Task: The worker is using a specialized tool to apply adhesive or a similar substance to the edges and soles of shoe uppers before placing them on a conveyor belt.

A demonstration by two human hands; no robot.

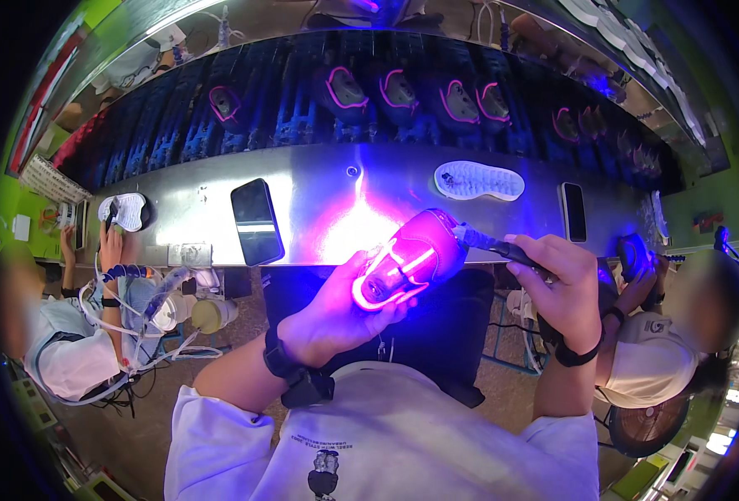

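Observation:
My left hand [329,311] grips a shoe upper [435,242] in front of my chest, at the near edge of the metal table [311,171]. Pink light glows along a line around the upper's lower part. A dark-handled brush [503,246] is in my right hand [563,280], fingers closed round its handle. Its pale bristle end meets the far right end of the upper; whether it presses on it I cannot tell. Beyond the upper, a white shoe sole [480,180] lies on the table.
A black phone [258,222] lies at left, another phone [572,212] at right. Behind the table, a dark conveyor [294,108] carries several uppers with glowing pink outlines. One co-worker at left reaches to a white sole [124,212]; another at right holds a dark shoe [632,257].

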